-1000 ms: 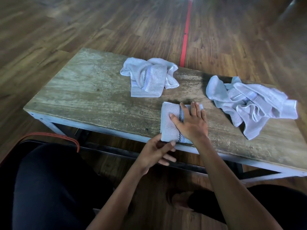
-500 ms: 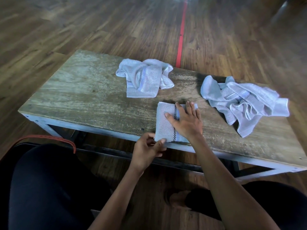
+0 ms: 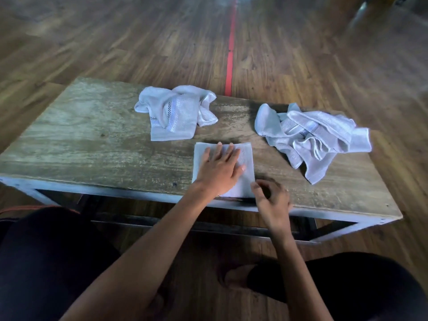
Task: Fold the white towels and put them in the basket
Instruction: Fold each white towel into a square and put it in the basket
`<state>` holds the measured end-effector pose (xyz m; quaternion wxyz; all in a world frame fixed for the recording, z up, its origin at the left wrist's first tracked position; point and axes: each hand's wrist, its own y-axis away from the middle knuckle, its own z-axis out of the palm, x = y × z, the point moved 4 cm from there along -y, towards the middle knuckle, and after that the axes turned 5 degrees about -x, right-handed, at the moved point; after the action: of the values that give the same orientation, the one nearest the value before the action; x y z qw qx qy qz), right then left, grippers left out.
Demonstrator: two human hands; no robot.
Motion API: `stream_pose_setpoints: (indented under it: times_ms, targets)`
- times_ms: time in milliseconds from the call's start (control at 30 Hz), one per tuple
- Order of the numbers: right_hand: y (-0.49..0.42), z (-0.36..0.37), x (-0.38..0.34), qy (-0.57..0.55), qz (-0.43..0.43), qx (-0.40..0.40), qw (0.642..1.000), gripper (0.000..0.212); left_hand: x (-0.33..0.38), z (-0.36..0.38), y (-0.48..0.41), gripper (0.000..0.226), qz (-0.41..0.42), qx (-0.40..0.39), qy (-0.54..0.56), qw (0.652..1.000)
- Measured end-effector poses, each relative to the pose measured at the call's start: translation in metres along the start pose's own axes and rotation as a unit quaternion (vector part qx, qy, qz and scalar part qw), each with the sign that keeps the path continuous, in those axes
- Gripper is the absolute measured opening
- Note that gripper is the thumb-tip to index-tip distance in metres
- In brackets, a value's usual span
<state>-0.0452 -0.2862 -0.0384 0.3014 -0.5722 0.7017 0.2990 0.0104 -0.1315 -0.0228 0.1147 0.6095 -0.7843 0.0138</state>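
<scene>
A folded white towel point(image 3: 245, 181) lies at the table's near edge. My left hand point(image 3: 217, 169) rests flat on it, fingers spread. My right hand point(image 3: 272, 199) hovers at the towel's near right corner with its fingers curled; whether it pinches the cloth is unclear. One crumpled white towel point(image 3: 172, 114) with a black stitched stripe lies at the back middle. A looser heap of white towels point(image 3: 310, 137) lies at the right. Beside my left knee shows an orange rim point(image 3: 27, 207), perhaps the basket, mostly hidden.
The worn wooden table point(image 3: 81, 140) has a pale metal frame. My dark-clad knees fill the lower corners, and a foot point(image 3: 236, 276) is under the table. A red line point(image 3: 230, 54) runs across the wooden floor beyond.
The hands swapped: my left hand moved from the towel's near left edge onto its top, my right hand came off to the near right corner. The towel's black stripe no longer shows.
</scene>
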Motion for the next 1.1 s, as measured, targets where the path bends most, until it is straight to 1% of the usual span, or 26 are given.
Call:
stream_pose_setpoints:
  times_ms: [33,100,200,333,367,433,533,633,767,900,1000,1067,1100]
  targets:
    - [0.001,0.003,-0.001,0.015,0.004,-0.003,1.000,0.027,-0.003,0.005,-0.003,0.059,0.002,-0.006,-0.025,1.000]
    - [0.001,0.007,-0.007,0.009,0.027,-0.004,1.000,0.026,-0.006,0.012,-0.004,0.060,-0.001,0.012,-0.050,0.999]
    - [-0.001,0.011,-0.009,-0.014,0.063,-0.007,0.998,0.025,-0.006,0.014,-0.003,0.059,-0.011,0.033,-0.047,0.998]
    - [-0.001,0.011,-0.011,0.017,0.066,-0.041,0.997,0.035,-0.008,0.014,0.001,0.069,-0.028,0.053,-0.052,0.997]
    - [-0.001,0.010,-0.011,0.022,0.064,-0.047,0.997,0.036,-0.008,0.014,0.001,0.067,-0.029,0.055,-0.050,0.997]
    - [-0.001,0.010,-0.010,0.032,0.062,-0.063,0.996,0.035,-0.008,0.014,0.000,0.061,-0.030,0.054,-0.032,0.998]
    - [-0.001,0.007,-0.008,0.061,0.048,-0.079,0.994,0.045,-0.010,0.011,-0.004,0.059,-0.039,0.018,-0.003,0.999]
    - [-0.001,0.003,-0.008,0.073,0.038,-0.071,0.994,0.047,-0.010,0.010,-0.005,0.059,-0.046,0.000,-0.002,0.999]
    - [0.001,0.004,-0.009,0.047,0.038,-0.076,0.995,0.047,-0.009,0.010,-0.005,0.059,-0.042,0.000,-0.001,0.999]
    - [0.003,0.001,-0.006,0.083,0.033,-0.064,0.994,0.048,-0.010,0.010,-0.006,0.059,-0.040,-0.003,0.000,0.999]
    - [0.002,-0.003,-0.006,0.084,0.040,-0.026,0.995,0.050,-0.011,0.008,-0.005,0.058,-0.034,-0.019,0.010,0.999]
    - [-0.001,-0.006,-0.008,0.070,0.056,-0.001,0.996,0.049,-0.013,0.003,-0.004,0.057,-0.023,-0.022,0.053,0.998]
    - [-0.003,-0.006,-0.011,0.065,0.052,0.012,0.996,0.045,-0.014,0.000,-0.001,0.056,-0.022,-0.011,0.078,0.997]
